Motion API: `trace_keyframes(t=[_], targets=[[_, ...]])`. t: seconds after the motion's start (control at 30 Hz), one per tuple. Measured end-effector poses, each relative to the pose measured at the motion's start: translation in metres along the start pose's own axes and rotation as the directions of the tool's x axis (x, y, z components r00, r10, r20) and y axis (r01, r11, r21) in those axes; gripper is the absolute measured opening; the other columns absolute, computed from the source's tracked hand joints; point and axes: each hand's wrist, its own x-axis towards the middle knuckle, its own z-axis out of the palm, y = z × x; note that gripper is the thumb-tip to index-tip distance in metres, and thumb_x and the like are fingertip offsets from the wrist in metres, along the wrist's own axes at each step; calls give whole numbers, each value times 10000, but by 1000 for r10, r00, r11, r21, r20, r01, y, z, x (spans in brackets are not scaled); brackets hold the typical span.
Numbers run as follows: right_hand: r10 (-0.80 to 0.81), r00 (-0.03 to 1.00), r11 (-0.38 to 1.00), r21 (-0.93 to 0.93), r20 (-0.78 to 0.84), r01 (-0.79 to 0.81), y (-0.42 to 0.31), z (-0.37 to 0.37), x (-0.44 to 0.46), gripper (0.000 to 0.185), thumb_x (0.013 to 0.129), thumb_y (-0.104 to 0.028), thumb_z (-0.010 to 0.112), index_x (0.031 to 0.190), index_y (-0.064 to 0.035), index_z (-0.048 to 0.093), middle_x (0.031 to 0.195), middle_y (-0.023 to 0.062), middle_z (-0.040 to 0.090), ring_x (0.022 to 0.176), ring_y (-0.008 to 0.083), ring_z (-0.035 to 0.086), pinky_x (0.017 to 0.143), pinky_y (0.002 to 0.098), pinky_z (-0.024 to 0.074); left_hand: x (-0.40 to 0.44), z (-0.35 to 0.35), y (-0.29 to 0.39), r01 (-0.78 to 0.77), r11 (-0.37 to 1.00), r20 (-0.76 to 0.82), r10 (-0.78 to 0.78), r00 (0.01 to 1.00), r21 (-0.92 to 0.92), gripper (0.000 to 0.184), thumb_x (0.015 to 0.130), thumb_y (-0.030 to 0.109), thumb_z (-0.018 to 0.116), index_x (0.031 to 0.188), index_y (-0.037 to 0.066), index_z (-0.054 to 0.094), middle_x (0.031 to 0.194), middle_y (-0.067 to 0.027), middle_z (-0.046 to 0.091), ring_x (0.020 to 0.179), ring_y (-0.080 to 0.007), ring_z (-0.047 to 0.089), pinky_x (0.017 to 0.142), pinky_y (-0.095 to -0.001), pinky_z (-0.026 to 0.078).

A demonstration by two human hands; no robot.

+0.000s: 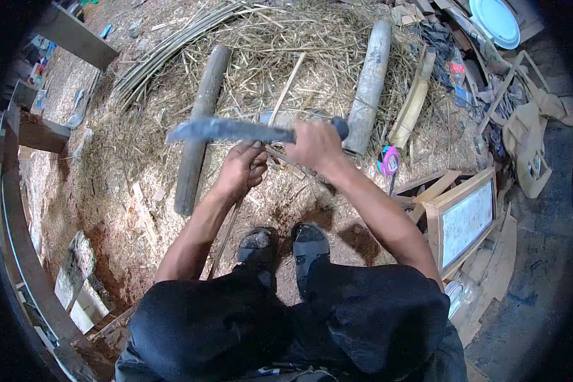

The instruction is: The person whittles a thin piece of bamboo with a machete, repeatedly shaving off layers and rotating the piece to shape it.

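Note:
My right hand [316, 145] is wrapped round the dark handle of a large knife [226, 130], whose blade points left and is a little blurred. Just below the blade, my left hand [240, 167] is closed on a thin strip [225, 239] that runs down towards my left foot. A pale thin stick [287, 89] slants up behind the blade. The knife's blade passes in front of a round grey pole [204, 105].
A second pole [370, 86] lies at the right beside a split bamboo piece [414, 102]. A pink tape measure [388, 160] sits near a wooden frame [468, 219]. Long strips [172, 44] are heaped at the upper left. Shavings cover the ground.

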Motion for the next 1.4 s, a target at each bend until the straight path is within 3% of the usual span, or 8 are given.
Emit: trace_keyframes(t=[0.3,0.43,0.63,0.7,0.87,1.03,1.23,1.4], targets=[[-117,993,990,-79,-12,115,16,2,4,161,755,-194,581,734,-58,666,590,123,626,504,228,629,529,382,530,4,-16,-9,48,999,16,-48,999,25,355,1032,177,446,1379,111,478,693,49,382,480,-48,305,390,-197,214],[247,969,967,68,-10,-246,44,-20,22,191,742,-243,619,713,-63,677,606,156,650,568,265,670,581,420,553,-16,0,5,2,997,55,-7,998,79,494,1036,162,428,1520,172,332,701,55,380,489,-40,296,390,-185,222],[-50,999,990,-133,-14,47,41,-15,19,278,793,-320,637,790,-45,684,646,147,657,579,268,661,590,428,544,-15,-6,-2,12,999,48,-14,999,44,498,1038,168,423,1526,187,325,694,65,360,497,-38,292,397,-176,232],[451,890,878,142,69,-457,69,-26,40,282,760,-304,637,814,-32,690,695,174,672,612,303,675,631,441,552,-19,-6,1,-12,996,65,6,998,93,496,1040,166,411,1527,178,320,688,69,355,500,-37,292,399,-175,234],[30,999,978,-207,-23,-34,51,-37,30,280,793,-278,630,851,-12,697,714,165,670,650,296,679,633,434,553,-18,-7,0,-36,990,107,22,994,134,498,1040,187,410,1527,148,312,666,73,302,507,-42,282,418,-185,218],[297,943,945,-96,-151,-313,91,-21,41,269,838,-274,602,869,-15,672,647,88,606,596,206,624,560,391,527,-20,-8,-4,22,991,90,-34,995,134,495,1040,186,421,1525,174,320,662,72,307,506,-43,279,417,-185,230],[188,939,982,-86,289,-170,21,-8,14,238,848,-257,597,869,-42,698,623,73,608,571,191,620,550,370,520,-9,-6,-6,32,986,33,-37,999,166,495,1049,196,410,1532,175,303,686,66,357,519,-45,306,423,-189,232],[477,879,873,122,-17,-472,75,-26,30,277,857,-281,615,880,-29,726,592,71,615,532,172,601,506,354,492,-30,-26,-9,2,978,107,-25,994,210,502,1045,215,432,1524,128,311,665,71,340,513,-39,297,423,-194,228]])
